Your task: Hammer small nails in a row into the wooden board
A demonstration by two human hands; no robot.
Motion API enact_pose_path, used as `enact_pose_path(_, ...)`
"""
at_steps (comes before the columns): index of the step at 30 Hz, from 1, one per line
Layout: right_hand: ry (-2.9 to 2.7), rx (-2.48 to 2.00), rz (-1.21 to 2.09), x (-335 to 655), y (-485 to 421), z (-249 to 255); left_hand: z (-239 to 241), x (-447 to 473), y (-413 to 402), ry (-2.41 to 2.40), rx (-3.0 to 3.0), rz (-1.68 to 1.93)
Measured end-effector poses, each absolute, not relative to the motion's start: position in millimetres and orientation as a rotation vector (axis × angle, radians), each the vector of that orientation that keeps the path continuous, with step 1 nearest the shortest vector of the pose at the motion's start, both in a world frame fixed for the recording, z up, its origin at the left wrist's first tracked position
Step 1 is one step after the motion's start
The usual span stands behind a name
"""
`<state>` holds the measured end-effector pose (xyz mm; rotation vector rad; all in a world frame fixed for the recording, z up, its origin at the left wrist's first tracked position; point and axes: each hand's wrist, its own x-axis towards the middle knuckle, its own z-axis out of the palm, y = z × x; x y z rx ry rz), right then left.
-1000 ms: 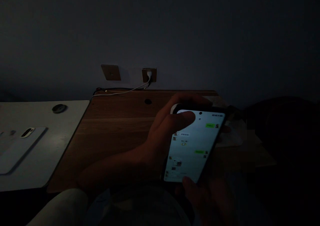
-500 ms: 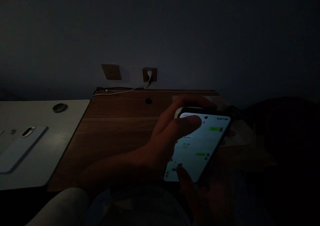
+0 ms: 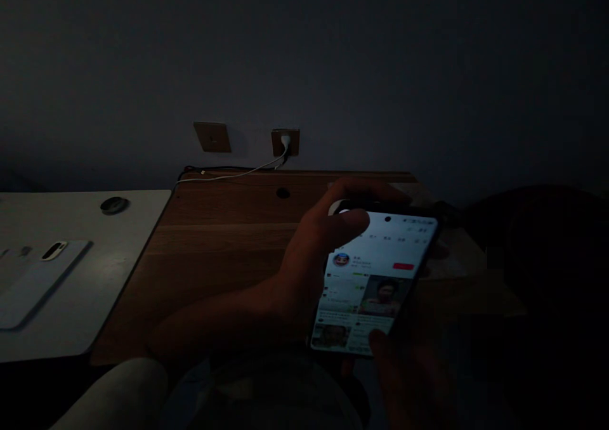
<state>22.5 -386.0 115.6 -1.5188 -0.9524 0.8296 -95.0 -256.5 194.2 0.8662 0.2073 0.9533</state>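
Observation:
A lit smartphone (image 3: pixel 375 278) is tilted above the right part of the wooden desk. My left hand (image 3: pixel 304 262) is wrapped around its upper left side. The left thumb lies over the top left of the screen, and the fingers reach behind the top edge. At the lower right corner is my right hand (image 3: pixel 404 373), its thumb on or just over the bottom of the screen. A fingertip shows beneath the phone's bottom edge; the other right fingers are lost in the dark. The screen carries a page with a round picture, a red button and several image tiles.
The wooden desk (image 3: pixel 190 259) adjoins a white tabletop (image 3: pixel 137 227) holding a pale phone-shaped object (image 3: pixel 47 278) and a dark round object (image 3: pixel 114 205). White and dark cables (image 3: pixel 238 175) run along the wall from a socket (image 3: pixel 285 142). A pale sheet (image 3: pixel 451 259) lies behind the phone.
The screen has switched from a chat with green bubbles to a page of image tiles. My right thumb has moved right along the bottom; my left thumb has drawn back slightly.

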Motion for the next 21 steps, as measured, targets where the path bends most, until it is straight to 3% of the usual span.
enact_pose_path(11,-0.735,-1.302,1.092,20,-381,116,193,-94,-257,0.162,0.786,0.970)
enact_pose_path(21,-0.735,-1.383,0.958,31,-384,103,194,-94,-257,0.149,0.763,0.952)
